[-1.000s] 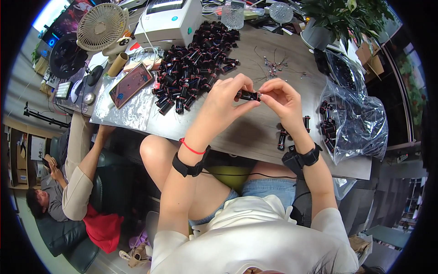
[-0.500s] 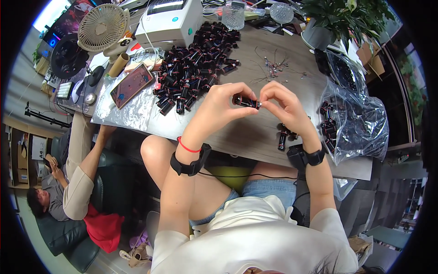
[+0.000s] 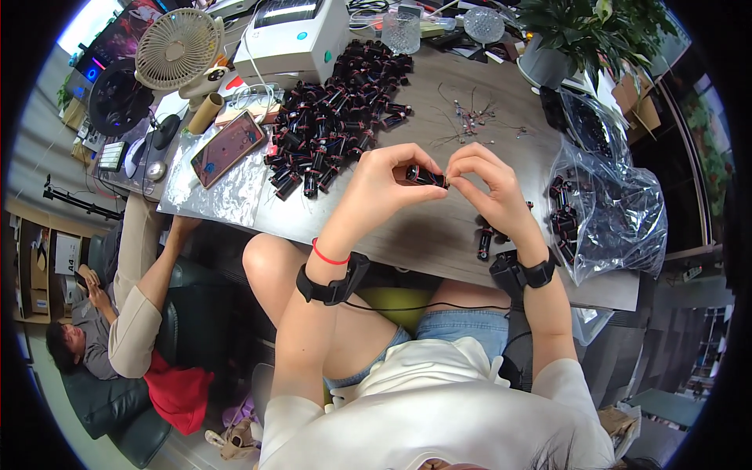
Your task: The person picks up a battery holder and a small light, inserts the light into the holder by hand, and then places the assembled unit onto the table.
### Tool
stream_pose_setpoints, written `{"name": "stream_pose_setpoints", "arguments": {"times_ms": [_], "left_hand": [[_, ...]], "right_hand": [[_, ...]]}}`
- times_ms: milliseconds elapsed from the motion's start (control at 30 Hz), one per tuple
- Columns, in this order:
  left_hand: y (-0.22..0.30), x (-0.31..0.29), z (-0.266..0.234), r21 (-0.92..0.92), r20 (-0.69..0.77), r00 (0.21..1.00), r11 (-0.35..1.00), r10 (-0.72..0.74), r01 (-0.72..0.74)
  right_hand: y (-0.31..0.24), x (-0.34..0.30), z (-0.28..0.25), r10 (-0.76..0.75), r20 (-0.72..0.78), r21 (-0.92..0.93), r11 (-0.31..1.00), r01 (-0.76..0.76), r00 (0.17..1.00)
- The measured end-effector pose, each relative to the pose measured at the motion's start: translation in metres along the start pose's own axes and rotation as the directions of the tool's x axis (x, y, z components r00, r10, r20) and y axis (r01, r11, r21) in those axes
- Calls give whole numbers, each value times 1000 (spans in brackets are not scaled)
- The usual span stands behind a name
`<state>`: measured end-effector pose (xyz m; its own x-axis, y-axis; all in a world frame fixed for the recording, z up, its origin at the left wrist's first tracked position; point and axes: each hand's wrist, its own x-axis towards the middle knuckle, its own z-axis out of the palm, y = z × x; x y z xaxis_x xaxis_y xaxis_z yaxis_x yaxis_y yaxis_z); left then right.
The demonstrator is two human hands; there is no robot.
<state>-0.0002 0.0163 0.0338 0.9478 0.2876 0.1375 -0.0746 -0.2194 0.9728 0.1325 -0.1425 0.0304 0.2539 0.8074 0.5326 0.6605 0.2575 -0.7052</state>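
Above the near part of the table, my left hand (image 3: 384, 182) holds a small black cylinder (image 3: 424, 177) with reddish bands between thumb and fingers. My right hand (image 3: 492, 188) meets its right end, thumb and forefinger pinched together. What that pinch holds, if anything, is too small to make out. A big heap of similar black cylinders (image 3: 337, 117) lies to the left and beyond my left hand. A few more cylinders (image 3: 485, 241) lie partly hidden beneath my right hand. Farther off sits a loose cluster of thin wires with tiny parts (image 3: 471, 121).
A clear plastic bag (image 3: 623, 219) with black cylinders inside lies at the right. On the left are a phone (image 3: 228, 148), a cardboard tube (image 3: 205, 113), a fan (image 3: 178, 48) and a white machine (image 3: 294, 39). A potted plant (image 3: 546, 63) stands far right. Another person (image 3: 98, 333) sits at left.
The cylinder has turned slightly in my left hand, and both hands have shifted a little. My right fingertips stay at its end.
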Motion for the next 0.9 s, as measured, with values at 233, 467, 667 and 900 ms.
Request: {"name": "stream_pose_setpoints", "arguments": {"times_ms": [233,467,667,900], "left_hand": [[0,-3,10,104,-89,995,994,51,-41],[0,-2,18,282,-176,916,910,361,-304],[-1,-2,21,419,-210,793,785,573,-456],[1,-8,26,565,-206,617,607,760,-559]], "right_hand": [[5,0,-8,92,62,101,990,-98,994],[5,1,-8,392,201,619,660,-427,898],[0,-2,-5,412,90,602,703,-380,907],[-17,0,-1,347,3,605,746,-278,938]]}}
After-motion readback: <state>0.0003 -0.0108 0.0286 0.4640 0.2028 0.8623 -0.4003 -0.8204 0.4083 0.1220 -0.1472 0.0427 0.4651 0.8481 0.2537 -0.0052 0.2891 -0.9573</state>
